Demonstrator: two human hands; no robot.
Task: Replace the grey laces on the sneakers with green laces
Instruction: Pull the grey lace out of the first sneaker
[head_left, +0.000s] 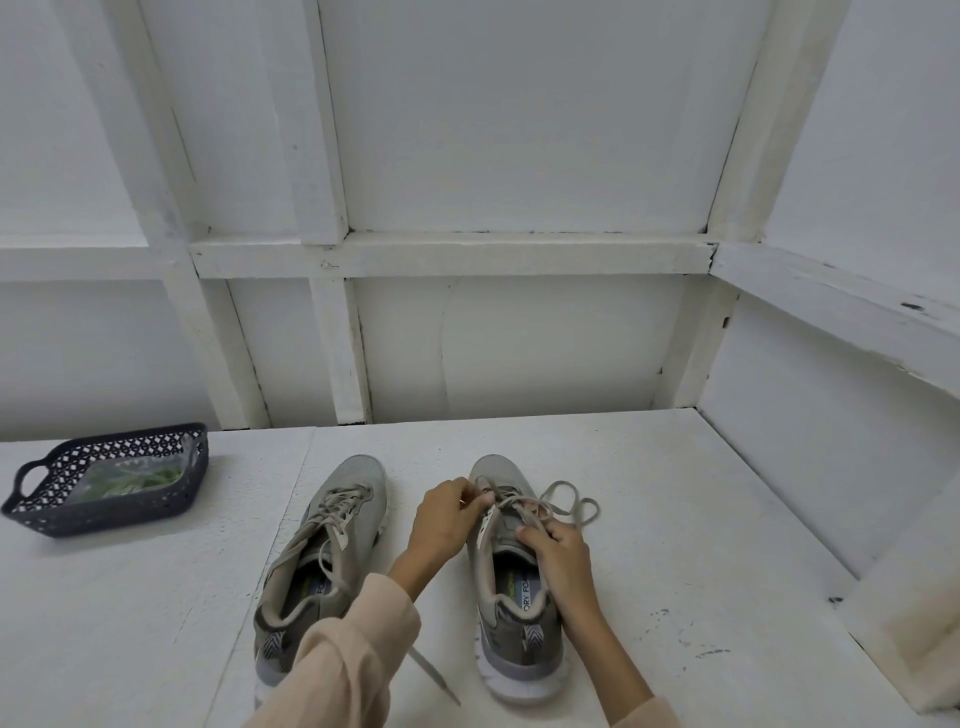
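Note:
Two grey sneakers stand side by side on the white table, toes pointing away from me. The left sneaker (322, 551) has its grey lace untied, one end trailing off past the heel. My left hand (444, 525) pinches the grey lace (566, 506) at the upper eyelets of the right sneaker (511, 587). My right hand (558, 558) holds the lace over that shoe's tongue. Loose loops of the lace lie to the right of the shoe. Green laces (130, 480) lie in a clear bag inside the dark basket (67, 519) at the left.
The white table (675, 545) is boxed in by white framed panels at the back and a raised white ledge (893, 597) on the right. The basket sits near the table's left edge, well apart from the shoes.

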